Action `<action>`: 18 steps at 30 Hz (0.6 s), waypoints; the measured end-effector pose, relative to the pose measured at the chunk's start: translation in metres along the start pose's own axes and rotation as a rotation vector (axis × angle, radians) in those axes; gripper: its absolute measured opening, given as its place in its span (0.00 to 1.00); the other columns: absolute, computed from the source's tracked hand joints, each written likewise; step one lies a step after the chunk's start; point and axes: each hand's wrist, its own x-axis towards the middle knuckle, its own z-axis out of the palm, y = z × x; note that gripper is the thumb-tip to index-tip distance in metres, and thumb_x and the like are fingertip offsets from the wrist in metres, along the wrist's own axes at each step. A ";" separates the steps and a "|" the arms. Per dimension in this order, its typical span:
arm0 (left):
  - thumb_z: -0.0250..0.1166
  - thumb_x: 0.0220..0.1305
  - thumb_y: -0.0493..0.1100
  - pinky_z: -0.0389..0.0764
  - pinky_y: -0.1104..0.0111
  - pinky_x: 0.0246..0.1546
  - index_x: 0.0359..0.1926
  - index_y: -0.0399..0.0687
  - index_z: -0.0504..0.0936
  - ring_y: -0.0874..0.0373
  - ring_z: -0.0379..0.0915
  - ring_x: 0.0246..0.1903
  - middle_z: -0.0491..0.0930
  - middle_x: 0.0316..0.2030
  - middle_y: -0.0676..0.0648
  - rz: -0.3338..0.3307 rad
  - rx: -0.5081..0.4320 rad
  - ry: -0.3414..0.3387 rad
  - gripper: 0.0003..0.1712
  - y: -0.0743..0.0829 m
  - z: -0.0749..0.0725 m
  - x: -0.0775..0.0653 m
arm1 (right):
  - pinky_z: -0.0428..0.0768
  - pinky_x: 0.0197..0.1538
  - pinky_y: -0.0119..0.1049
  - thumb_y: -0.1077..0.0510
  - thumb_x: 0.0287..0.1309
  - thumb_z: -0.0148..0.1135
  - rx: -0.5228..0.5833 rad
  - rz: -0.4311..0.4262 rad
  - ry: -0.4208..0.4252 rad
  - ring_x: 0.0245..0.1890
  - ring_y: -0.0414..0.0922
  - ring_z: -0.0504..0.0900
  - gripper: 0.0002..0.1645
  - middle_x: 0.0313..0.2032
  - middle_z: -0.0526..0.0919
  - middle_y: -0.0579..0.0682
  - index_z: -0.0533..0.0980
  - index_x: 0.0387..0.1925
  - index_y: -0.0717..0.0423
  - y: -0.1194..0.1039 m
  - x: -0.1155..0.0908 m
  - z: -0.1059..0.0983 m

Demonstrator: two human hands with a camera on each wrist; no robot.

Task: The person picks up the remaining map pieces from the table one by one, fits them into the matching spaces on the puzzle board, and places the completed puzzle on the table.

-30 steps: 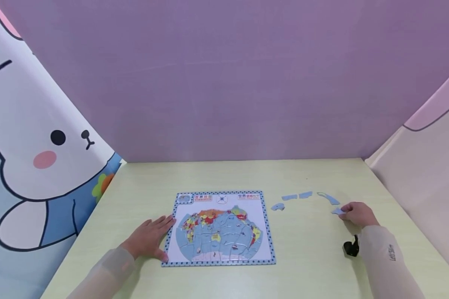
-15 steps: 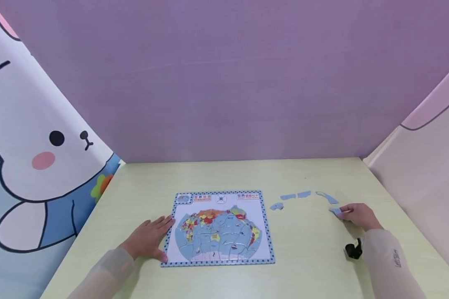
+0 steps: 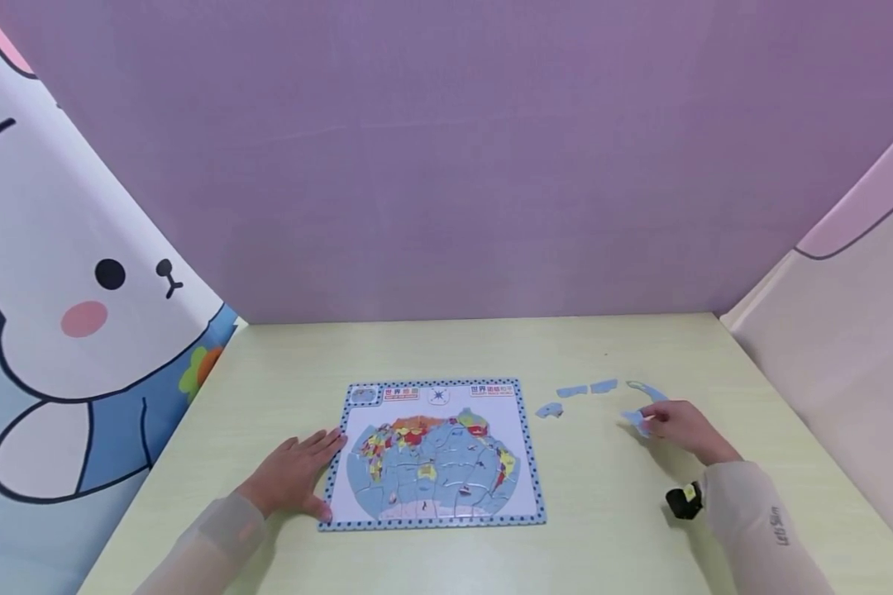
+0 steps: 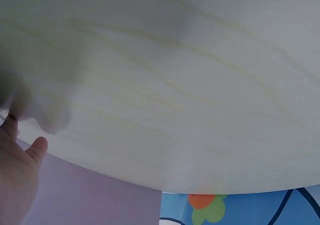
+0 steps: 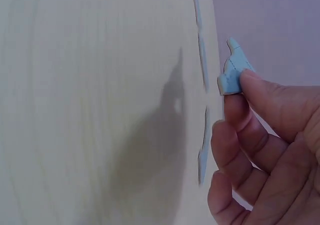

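Puzzle piece (image 3: 635, 420) pinched in right hand (image 3: 680, 430), held above table (image 3: 417, 347), to the right of map board (image 3: 432, 523).
Vs. 0.5 s ago: right hand and piece have shifted left, toward the board; the hand now meets the lower end of curved loose piece (image 3: 646, 390) in head view, previously in full sight. Left hand (image 3: 292, 475) and board show no clear change: left fingers extended, gripping nothing, resting at the board's left border. Right grasp: thumb and index finger on the piece's broad end, remaining fingers loosely curled. Orientation: in right wrist view the narrow tip points up, away from the fingertips, long axis near-upright; in head view the piece appears to slant from upper left to lower right.
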 end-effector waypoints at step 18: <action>0.71 0.35 0.74 0.53 0.38 0.63 0.72 0.43 0.59 0.41 0.48 0.70 0.56 0.72 0.43 -0.012 -0.003 -0.013 0.67 -0.002 0.003 0.003 | 0.77 0.39 0.40 0.68 0.57 0.61 0.047 -0.147 -0.081 0.33 0.43 0.76 0.12 0.37 0.84 0.58 0.79 0.42 0.72 -0.066 0.026 0.047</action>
